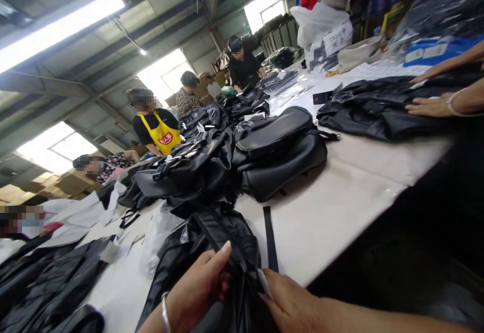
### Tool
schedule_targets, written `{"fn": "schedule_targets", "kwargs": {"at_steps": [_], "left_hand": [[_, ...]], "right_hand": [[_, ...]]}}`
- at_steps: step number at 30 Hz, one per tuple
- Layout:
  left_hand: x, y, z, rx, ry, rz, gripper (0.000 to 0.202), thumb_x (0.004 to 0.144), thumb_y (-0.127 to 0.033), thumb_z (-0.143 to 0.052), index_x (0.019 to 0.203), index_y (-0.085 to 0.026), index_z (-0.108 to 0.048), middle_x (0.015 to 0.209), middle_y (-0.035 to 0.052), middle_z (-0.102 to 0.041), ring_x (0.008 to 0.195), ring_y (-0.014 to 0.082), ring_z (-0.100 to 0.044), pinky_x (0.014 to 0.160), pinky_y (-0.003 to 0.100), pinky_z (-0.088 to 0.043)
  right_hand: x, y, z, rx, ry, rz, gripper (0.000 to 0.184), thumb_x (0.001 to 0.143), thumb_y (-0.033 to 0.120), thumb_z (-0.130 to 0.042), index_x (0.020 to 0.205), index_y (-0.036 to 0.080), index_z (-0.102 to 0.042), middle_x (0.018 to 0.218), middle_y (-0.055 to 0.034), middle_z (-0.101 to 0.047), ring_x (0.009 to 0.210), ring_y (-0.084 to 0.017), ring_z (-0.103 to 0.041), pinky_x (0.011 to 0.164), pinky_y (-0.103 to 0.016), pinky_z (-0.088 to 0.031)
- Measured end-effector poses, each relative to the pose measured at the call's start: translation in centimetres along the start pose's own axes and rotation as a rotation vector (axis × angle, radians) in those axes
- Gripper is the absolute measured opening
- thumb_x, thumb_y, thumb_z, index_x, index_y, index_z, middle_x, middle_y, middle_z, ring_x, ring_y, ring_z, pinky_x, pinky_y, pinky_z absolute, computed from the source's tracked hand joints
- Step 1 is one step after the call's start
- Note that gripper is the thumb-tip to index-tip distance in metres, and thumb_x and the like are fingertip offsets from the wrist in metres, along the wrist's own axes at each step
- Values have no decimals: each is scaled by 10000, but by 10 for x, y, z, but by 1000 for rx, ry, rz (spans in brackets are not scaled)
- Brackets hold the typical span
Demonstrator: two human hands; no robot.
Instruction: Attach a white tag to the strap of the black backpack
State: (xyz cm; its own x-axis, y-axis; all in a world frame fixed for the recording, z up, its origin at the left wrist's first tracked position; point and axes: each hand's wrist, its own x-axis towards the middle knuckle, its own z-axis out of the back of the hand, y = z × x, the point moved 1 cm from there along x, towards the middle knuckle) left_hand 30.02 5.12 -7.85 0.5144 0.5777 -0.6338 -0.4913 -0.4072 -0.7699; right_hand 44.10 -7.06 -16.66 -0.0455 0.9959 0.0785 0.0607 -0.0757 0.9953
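Observation:
A black backpack [234, 229] lies on the table just in front of me, its straps and folds uppermost. My left hand [196, 287], with a silver bangle at the wrist, is on its near part, thumb stretched out and fingers curled at the black material. At the bag's right side my right hand [289, 297] grips the edge; its fingers are partly hidden. A small pale piece, too unclear to name, shows at the right thumb. Beside the bag a black strap [269, 237] lies on the white table top.
Stuffed black backpacks [280, 156] stand beyond mine, with more black bags [56, 282] at the left. Another person's hands [434, 103] press a black bag [378, 108] at the right. Several people work along the far side. The table edge [363, 229] runs diagonally on the right.

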Motion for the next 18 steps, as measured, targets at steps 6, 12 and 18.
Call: {"fn": "schedule_targets", "kwargs": {"at_steps": [6, 12, 18], "left_hand": [[33, -7, -17, -210, -133, -70, 367, 650, -404, -813, 712, -149, -556, 550, -41, -519, 431, 63, -427, 402, 175, -277], [38, 4, -25, -328, -33, -141, 337, 731, -435, -765, 776, -123, -646, 596, -32, -526, 472, 50, -410, 434, 169, -298], [32, -1, -7, -226, 150, -113, 339, 713, -478, -760, 836, -171, -687, 714, 23, -633, 593, 134, -557, 514, 229, -413]], "right_hand": [[-13, -11, 20, -40, -145, -172, 396, 901, 504, -441, 802, 168, -626, 765, -38, -602, 716, -182, -534, 677, -286, -441], [-15, 25, 37, 1, -166, -108, 397, 923, 488, -435, 763, 155, -581, 676, 18, -476, 652, -115, -444, 618, -226, -375], [3, 36, 23, 141, -123, -477, 187, 708, 339, -675, 758, 173, -605, 516, 67, -458, 435, -72, -386, 439, -197, -310]]}}
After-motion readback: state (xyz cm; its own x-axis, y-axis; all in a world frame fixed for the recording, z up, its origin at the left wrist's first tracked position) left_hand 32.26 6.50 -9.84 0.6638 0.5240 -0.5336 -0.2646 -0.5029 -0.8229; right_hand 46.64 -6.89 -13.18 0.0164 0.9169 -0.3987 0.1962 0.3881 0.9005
